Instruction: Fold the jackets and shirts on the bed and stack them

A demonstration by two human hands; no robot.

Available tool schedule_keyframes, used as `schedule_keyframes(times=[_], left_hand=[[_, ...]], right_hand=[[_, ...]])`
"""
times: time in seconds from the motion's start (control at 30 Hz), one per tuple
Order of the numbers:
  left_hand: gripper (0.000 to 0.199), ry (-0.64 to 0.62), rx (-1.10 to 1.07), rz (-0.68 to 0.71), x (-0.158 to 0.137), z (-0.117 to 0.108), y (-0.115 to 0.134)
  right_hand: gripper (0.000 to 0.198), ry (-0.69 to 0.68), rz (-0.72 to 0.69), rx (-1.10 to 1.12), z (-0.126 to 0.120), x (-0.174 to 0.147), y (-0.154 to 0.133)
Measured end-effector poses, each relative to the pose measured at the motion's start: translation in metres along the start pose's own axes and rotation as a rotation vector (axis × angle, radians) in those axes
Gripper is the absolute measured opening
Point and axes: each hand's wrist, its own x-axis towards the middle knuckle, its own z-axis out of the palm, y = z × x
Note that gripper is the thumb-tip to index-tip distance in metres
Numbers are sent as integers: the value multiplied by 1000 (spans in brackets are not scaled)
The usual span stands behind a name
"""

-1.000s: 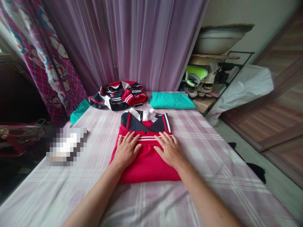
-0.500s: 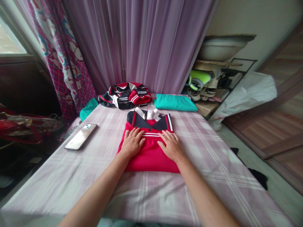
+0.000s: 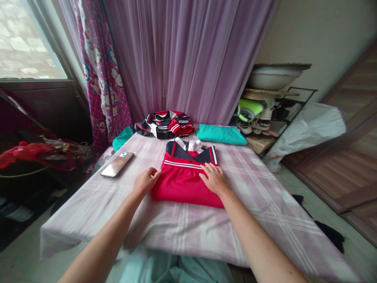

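Note:
A folded red jacket (image 3: pixel 182 184) with a navy top part, white stripes and a white collar lies on the table in front of me. At its left edge is my left hand (image 3: pixel 146 180), fingers curled in and thumb close to them, pinching the side of the fabric. My right hand (image 3: pixel 215 179) rests flat on the jacket's right side by the white stripes, its fingers stretched out.
The checked tablecloth (image 3: pixel 259 204) covers the table. A phone (image 3: pixel 117 164) lies to the left. Farther back are a heap of red, navy and white clothes (image 3: pixel 165 125) and a folded teal cloth (image 3: pixel 222 134). A shoe rack (image 3: pixel 265 118) stands beyond the right edge.
My left hand has slid left, off the top of the jacket to its left edge, and its fingers have curled. My right hand still lies on the jacket. The view has shifted.

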Motion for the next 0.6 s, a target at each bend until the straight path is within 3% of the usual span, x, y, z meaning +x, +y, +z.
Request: schedule_keyframes(times=[0.1, 0.27, 0.37, 0.6], left_hand=[[45, -58, 38, -49, -19, -2, -2], [28, -60, -205, -119, -23, -1, 3], [25, -66, -351, -143, -22, 4, 9], [42, -116, -652, -171, -33, 8, 9]], right_hand=[[47, -24, 82, -29, -13, -2, -7], [54, -52, 213, -10, -30, -17, -15], [54, -65, 244, 2, -24, -28, -15], [54, 14, 242, 69, -3, -35, -9]])
